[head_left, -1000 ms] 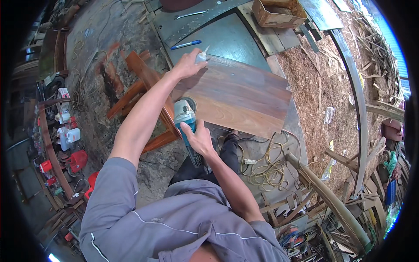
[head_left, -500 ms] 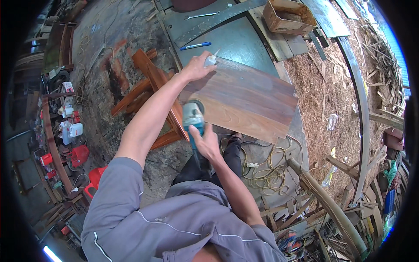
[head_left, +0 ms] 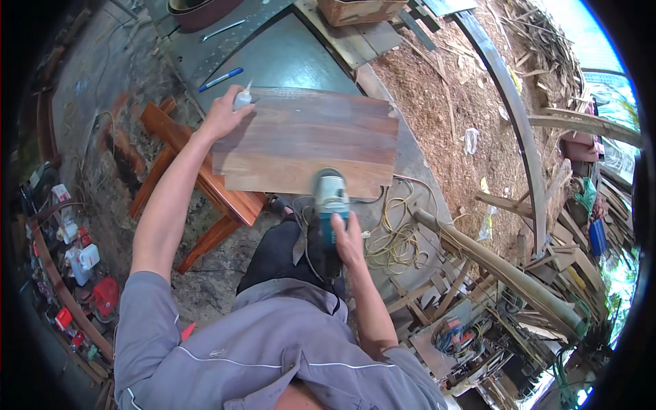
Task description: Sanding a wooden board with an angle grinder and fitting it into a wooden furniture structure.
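Note:
A wooden panel (head_left: 311,130), made of darker and lighter brown strips, lies on a grey metal-topped table (head_left: 290,58). My right hand (head_left: 347,239) is wrapped round the teal body of an angle grinder (head_left: 332,205), whose round disc end reaches the near edge of the panel, right of its middle. Whether the disc touches the wood cannot be made out. At the panel's far left corner, my left hand (head_left: 225,116) is closed round a small white bottle with a pointed nozzle (head_left: 243,99). A blue marker pen (head_left: 221,79) lies just beyond that hand.
A reddish wooden stool-like frame (head_left: 205,181) stands on the floor at the left. A wrench (head_left: 222,31) and a rusty box (head_left: 359,10) sit at the table's far side. Coiled yellow cord (head_left: 396,239) and a long pole (head_left: 499,273) lie to the right.
The grinder has moved right along the panel's near edge, from its left end to right of the middle. My view has turned, shifting the panel leftward. The left hand still grips the bottle.

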`<act>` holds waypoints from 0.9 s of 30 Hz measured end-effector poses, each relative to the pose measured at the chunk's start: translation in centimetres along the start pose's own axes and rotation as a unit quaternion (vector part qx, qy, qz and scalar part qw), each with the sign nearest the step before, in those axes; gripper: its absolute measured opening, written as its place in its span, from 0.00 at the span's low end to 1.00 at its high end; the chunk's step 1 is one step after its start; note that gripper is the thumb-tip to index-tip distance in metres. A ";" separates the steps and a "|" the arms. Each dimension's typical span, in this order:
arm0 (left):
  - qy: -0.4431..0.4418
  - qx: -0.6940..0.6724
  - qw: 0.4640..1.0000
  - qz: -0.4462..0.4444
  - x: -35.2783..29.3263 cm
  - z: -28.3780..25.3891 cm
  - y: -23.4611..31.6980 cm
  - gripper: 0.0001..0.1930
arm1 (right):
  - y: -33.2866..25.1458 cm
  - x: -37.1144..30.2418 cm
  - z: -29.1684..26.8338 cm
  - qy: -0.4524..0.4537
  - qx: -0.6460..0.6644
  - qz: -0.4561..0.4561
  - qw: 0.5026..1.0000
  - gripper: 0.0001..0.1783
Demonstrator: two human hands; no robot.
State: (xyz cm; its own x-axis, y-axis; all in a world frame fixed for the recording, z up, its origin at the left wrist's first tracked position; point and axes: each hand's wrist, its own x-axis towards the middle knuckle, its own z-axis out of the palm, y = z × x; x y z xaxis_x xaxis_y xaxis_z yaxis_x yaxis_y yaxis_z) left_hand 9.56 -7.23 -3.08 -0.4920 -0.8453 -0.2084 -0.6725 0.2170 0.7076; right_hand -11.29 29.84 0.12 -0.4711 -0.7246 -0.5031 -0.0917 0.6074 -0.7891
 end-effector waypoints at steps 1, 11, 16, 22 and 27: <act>-0.001 0.003 1.000 -0.004 0.1 0.1 0.0 0.26 | 1.1 -0.2 -1.4 0.020 0.038 0.041 0.998 0.33; 0.003 0.022 1.000 0.001 -0.2 0.0 0.2 0.26 | 6.2 1.3 -6.1 0.147 0.190 0.063 0.969 0.32; -0.006 0.018 1.000 -0.011 -0.1 0.1 0.4 0.25 | 2.1 0.0 -2.3 0.096 0.031 0.034 0.994 0.33; 0.023 0.043 0.999 0.010 -0.3 0.2 0.5 0.25 | -3.2 0.7 6.3 -0.089 0.016 0.017 0.996 0.39; 0.021 0.048 0.999 0.012 -0.4 0.6 0.6 0.25 | -5.0 1.7 8.8 -0.162 0.003 0.030 0.986 0.43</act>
State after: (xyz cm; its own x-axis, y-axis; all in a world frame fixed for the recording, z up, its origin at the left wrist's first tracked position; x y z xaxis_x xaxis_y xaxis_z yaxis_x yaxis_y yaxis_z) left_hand 9.02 -6.52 -2.95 -0.4855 -0.8590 -0.1626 -0.7124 0.2809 0.6432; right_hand -3.94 22.65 0.11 -0.1700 -0.7540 -0.6346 -0.0668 0.6513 -0.7559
